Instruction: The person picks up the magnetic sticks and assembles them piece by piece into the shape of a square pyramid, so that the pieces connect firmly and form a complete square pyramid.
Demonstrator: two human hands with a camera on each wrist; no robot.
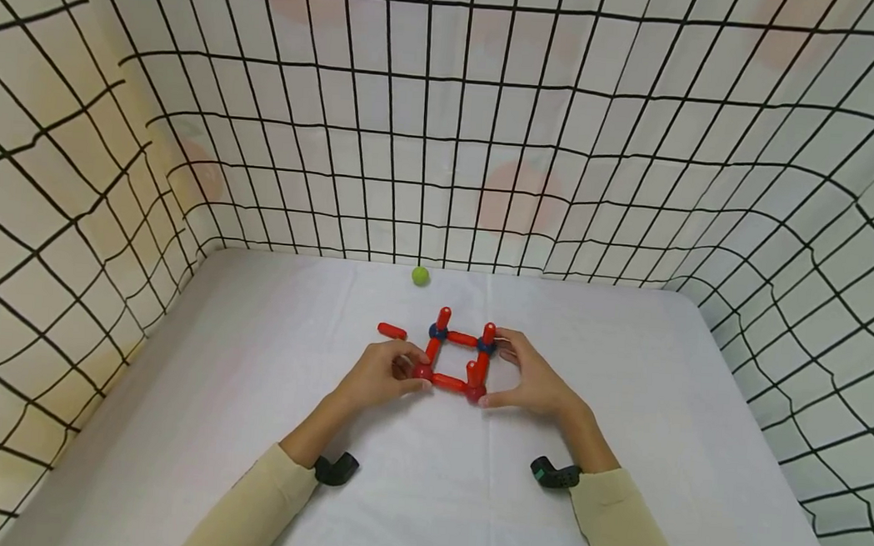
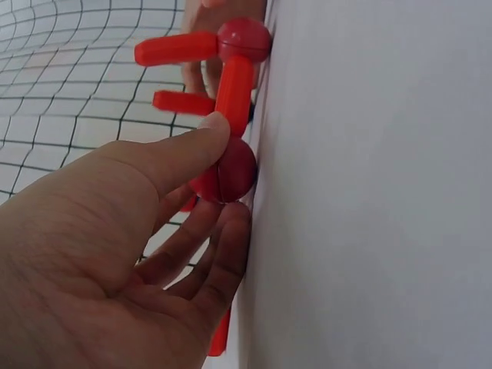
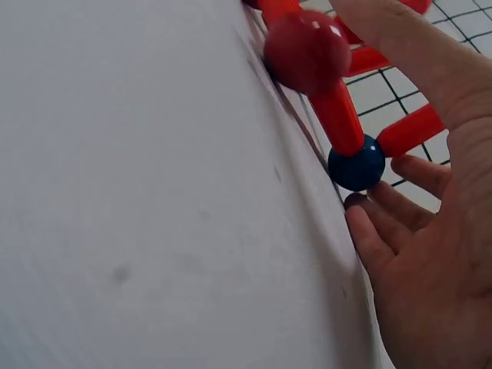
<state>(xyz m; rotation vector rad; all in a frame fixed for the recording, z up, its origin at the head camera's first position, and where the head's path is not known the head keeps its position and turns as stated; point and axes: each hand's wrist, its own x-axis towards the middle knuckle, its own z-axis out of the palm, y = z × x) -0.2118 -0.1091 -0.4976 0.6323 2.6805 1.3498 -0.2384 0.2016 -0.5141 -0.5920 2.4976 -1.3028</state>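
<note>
A square construction of red rods [image 1: 449, 382] and connector balls lies on the white surface. Its near corners are a left red ball [image 2: 238, 169] and a right red ball [image 3: 307, 52]; the far corners are a left blue ball [image 1: 437, 332] and a right blue ball [image 3: 357, 162]. Upright rods [image 1: 444, 317] rise from both far corners and the near right one. My left hand [image 1: 380, 374] pinches the near left ball between thumb and fingers. Along the right side, my right hand [image 1: 536, 379] spreads, thumb by the near ball, fingertips at the blue one.
A loose red rod [image 1: 392, 331] lies left of the square, just beyond my left hand. Near the back edge of the white surface [image 1: 627, 360] sits a small green ball [image 1: 420, 275]. Black netting [image 1: 458, 141] rises behind and at both sides.
</note>
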